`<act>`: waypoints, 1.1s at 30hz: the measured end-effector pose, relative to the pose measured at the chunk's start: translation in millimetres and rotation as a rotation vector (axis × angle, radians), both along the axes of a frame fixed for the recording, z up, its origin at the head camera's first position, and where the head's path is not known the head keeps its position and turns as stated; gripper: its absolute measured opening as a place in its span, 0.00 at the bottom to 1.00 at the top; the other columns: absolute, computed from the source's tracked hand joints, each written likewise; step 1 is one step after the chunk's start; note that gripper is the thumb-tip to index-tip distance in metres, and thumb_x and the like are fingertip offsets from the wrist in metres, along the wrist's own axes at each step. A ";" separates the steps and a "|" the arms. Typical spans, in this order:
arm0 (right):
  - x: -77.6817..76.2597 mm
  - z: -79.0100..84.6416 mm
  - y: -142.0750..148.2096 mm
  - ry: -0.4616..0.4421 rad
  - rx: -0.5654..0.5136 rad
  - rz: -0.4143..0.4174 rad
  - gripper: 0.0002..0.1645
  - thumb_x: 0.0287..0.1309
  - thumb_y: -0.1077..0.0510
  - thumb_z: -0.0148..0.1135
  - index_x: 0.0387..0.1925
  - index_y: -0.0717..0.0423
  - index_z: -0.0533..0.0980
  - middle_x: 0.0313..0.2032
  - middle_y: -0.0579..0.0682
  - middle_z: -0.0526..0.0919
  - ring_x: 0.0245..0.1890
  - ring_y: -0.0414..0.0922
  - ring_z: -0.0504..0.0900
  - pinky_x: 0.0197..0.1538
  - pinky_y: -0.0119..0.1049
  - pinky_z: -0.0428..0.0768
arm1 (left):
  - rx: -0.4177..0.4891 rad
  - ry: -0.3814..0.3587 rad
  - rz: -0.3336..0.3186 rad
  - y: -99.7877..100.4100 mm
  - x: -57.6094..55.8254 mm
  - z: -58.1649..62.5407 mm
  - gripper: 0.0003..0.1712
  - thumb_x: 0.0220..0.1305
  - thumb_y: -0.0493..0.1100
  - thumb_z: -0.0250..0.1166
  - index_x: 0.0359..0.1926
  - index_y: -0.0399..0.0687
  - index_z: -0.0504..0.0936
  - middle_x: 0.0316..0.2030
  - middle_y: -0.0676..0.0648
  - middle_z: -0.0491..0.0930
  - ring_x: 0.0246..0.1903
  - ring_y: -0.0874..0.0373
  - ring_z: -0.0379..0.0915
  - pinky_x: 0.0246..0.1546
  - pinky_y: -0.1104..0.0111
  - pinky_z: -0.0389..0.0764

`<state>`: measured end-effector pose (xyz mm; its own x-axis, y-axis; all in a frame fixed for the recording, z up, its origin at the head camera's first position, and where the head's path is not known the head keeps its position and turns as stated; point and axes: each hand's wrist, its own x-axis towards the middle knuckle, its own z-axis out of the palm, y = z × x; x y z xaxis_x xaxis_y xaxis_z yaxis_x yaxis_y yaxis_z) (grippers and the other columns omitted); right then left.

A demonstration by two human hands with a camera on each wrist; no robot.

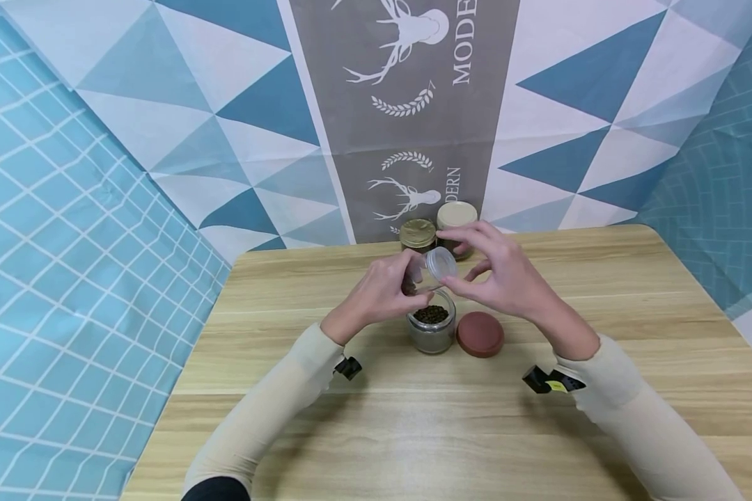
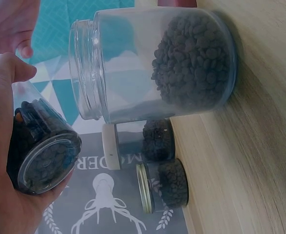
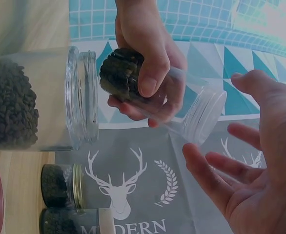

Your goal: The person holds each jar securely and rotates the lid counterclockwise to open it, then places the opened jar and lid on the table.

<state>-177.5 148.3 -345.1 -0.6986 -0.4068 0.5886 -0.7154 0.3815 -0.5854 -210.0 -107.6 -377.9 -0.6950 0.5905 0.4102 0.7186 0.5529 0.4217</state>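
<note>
My left hand (image 1: 384, 287) grips a small clear jar (image 3: 126, 78), tilted above the big jar, with dark pieces lying at its base end. A translucent lid (image 3: 207, 116) covers its other end, which points toward my right hand (image 1: 507, 275). In the right wrist view, the right thumb and fingers are spread around that lid; whether a fingertip touches it I cannot tell. Below stands a large open glass jar (image 1: 431, 339), upright and partly filled with dark brown pellets (image 2: 192, 63). A reddish-brown round lid (image 1: 480, 335) lies flat on the table at its right side.
Behind the hands, a gold-lidded jar (image 1: 418, 234) and a cream-lidded jar (image 1: 456, 214) stand side by side at the wooden table's (image 1: 376, 431) back edge. A patterned cloth (image 1: 426, 139) hangs directly behind them.
</note>
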 end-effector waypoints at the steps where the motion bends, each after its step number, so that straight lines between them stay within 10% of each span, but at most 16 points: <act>1: 0.3 0.7 -0.5 -0.012 -0.005 -0.010 0.38 0.59 0.64 0.82 0.71 0.57 0.82 0.58 0.58 0.84 0.49 0.54 0.91 0.36 0.33 0.93 | 0.001 -0.001 -0.002 0.0 -0.1 0.1 0.23 0.60 0.45 0.77 0.53 0.41 0.83 0.38 0.46 0.89 0.33 0.58 0.82 0.36 0.75 0.81; 24: 2.9 3.6 -13.1 0.046 0.002 -0.001 0.18 0.62 0.66 0.80 0.55 0.60 0.91 0.53 0.58 0.88 0.39 0.47 0.92 0.38 0.34 0.94 | -0.007 -0.001 -0.013 1.4 0.8 1.2 0.20 0.61 0.45 0.76 0.49 0.41 0.82 0.36 0.47 0.86 0.32 0.59 0.79 0.34 0.75 0.78; 33: -3.4 -0.5 -8.4 0.231 0.052 0.072 0.21 0.55 0.69 0.80 0.52 0.56 0.91 0.57 0.61 0.89 0.46 0.50 0.90 0.48 0.25 0.85 | -0.001 -0.011 -0.003 0.1 0.8 0.9 0.21 0.60 0.45 0.76 0.49 0.39 0.82 0.36 0.46 0.87 0.32 0.59 0.80 0.35 0.74 0.79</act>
<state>-180.9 139.9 -345.5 -0.5165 -0.4844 0.7061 -0.8541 0.3503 -0.3844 -209.1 -107.5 -377.0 -0.6976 0.5931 0.4020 0.7157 0.5511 0.4291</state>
